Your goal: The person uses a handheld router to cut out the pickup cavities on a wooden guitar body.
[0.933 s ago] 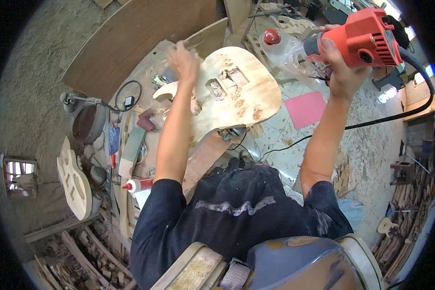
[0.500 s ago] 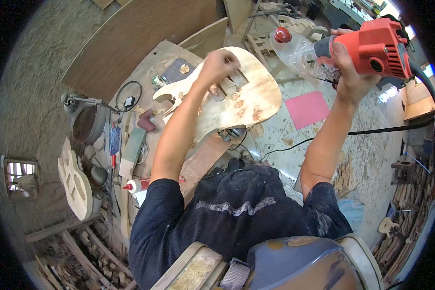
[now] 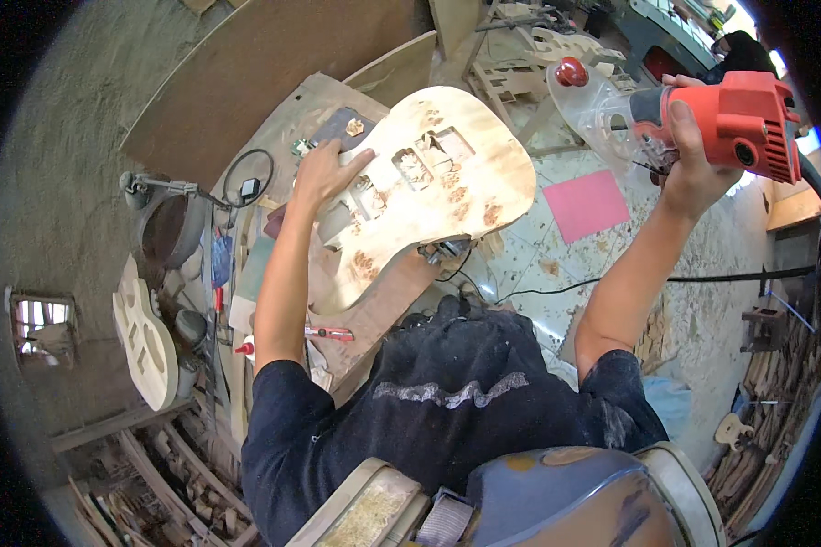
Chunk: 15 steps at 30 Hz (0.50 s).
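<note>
Right hand (image 3: 698, 169) closed firmly round a red router (image 3: 748, 128), raised well apart from the bench, off its right edge; clear plastic base (image 3: 611, 114) and round red knob (image 3: 571, 72) face inward, toward the work. Black cable (image 3: 748, 274) crosses in the air beyond the right forearm. Pale guitar body (image 3: 483, 182) lies flat, face up, over the tabletop (image 3: 397, 296), its broad rounded end jutting past the right edge above the floor. Brown knotty patches mark the wood; rectangular cut-outs (image 3: 412, 169) near its middle hold loose shavings. Left hand (image 3: 327, 175) rests palm down on the body's left end, thumb spread out over the face; whether the fingers hook round the rim, I cannot tell from this angle. Near the tabletop's far corner, just past the left hand: dark flat pad (image 3: 331, 130) with a small wood offcut (image 3: 354, 128) on it. By the left edge, a looped black cord (image 3: 269, 169). Toward the near corner, a red utility knife (image 3: 330, 334). Pink sheet (image 3: 586, 206) on the floor, right of the body. Second guitar body (image 3: 155, 360) stands beyond the left edge.
</note>
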{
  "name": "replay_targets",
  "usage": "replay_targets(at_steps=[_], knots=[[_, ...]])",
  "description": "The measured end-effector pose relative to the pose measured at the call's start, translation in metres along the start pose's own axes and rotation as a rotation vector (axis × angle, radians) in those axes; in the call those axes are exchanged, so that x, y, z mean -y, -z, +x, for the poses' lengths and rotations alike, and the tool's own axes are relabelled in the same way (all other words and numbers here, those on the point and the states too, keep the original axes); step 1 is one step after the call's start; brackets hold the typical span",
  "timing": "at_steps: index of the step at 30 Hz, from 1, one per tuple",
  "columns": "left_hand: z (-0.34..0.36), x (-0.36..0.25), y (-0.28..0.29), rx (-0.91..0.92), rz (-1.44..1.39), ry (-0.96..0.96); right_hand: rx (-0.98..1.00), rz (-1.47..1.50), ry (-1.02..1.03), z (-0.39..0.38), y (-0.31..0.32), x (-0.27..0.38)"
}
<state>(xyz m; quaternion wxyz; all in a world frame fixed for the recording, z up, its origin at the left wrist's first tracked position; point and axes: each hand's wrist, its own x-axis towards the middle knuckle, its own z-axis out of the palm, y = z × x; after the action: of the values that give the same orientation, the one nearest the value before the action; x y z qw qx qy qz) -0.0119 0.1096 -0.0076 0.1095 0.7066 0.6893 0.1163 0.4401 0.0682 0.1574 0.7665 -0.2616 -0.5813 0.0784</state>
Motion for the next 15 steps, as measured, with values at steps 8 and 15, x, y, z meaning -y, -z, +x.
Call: replay_targets(at_steps=[8, 15], knots=[[-0.077, 0.000, 0.018, 0.082, 0.012, 0.126, 0.032, 0.004, -0.030, -0.003, -0.001, 0.009], [-0.110, 0.040, -0.009, 0.432, -0.742, 0.251, 0.049, 0.057, -0.080, 0.000, -0.017, 0.026]])
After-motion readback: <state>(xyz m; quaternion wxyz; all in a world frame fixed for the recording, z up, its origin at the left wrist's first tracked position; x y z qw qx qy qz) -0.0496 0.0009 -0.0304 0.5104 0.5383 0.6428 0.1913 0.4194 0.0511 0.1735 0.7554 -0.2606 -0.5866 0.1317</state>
